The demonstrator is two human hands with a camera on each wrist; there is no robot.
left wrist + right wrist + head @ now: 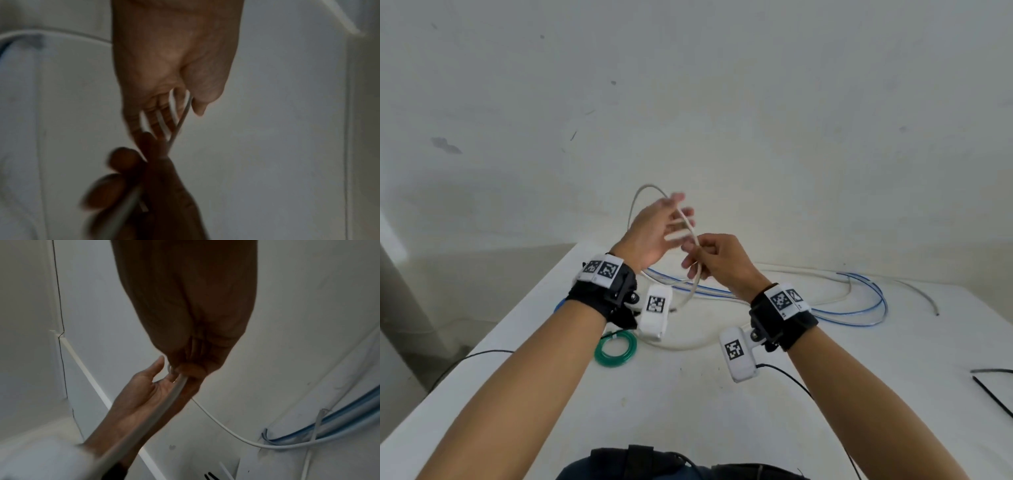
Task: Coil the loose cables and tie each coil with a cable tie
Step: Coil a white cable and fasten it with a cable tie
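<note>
A white cable (634, 205) arcs in a loop above the white table (688, 411). My right hand (693, 260) grips the gathered strands of that loop at its right side. Just left of it, my left hand (676, 221) is blurred, its fingers straight and spread, and the cable runs across them. The left wrist view shows the cable (180, 120) lying over my straight left fingers (156, 120). In the right wrist view my right hand (189, 369) is closed on the strands, and the cable's tail (222, 423) trails down to the table.
A green coil (615, 347) tied with a white tie lies on the table under my left wrist. Loose blue cables (873, 298) and more white cable sprawl across the back right. Black cable ties (993, 394) lie at the right edge. A wall stands close behind.
</note>
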